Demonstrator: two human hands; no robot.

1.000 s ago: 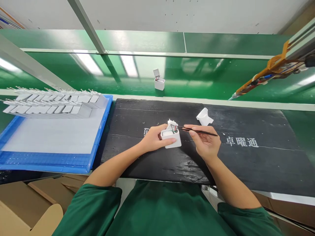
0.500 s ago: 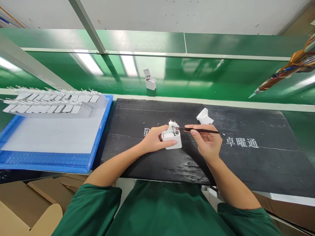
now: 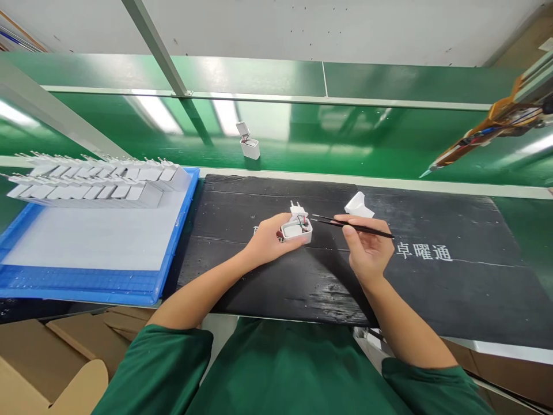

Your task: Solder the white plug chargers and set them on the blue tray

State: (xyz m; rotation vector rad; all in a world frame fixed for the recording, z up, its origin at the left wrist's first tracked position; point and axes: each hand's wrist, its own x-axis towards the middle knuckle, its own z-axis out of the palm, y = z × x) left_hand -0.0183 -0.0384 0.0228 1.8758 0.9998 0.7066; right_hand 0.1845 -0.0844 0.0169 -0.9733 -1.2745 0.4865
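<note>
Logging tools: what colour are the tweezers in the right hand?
The tweezers are mostly black; the head view shows them best.

My left hand (image 3: 273,239): grips small white plastic box (image 3: 302,237), two-pin plug lid (image 3: 298,213) raised, wires (image 3: 305,221) showing.
My right hand (image 3: 370,248): slim black tweezers (image 3: 371,230), tips beside the lid.
Black mat (image 3: 432,300): one angled white plastic piece (image 3: 358,206).
Blue plastic tray (image 3: 125,283): two rows of white plug-topped cases (image 3: 93,197).
Green surface (image 3: 345,157): one open white container (image 3: 250,150).
</note>
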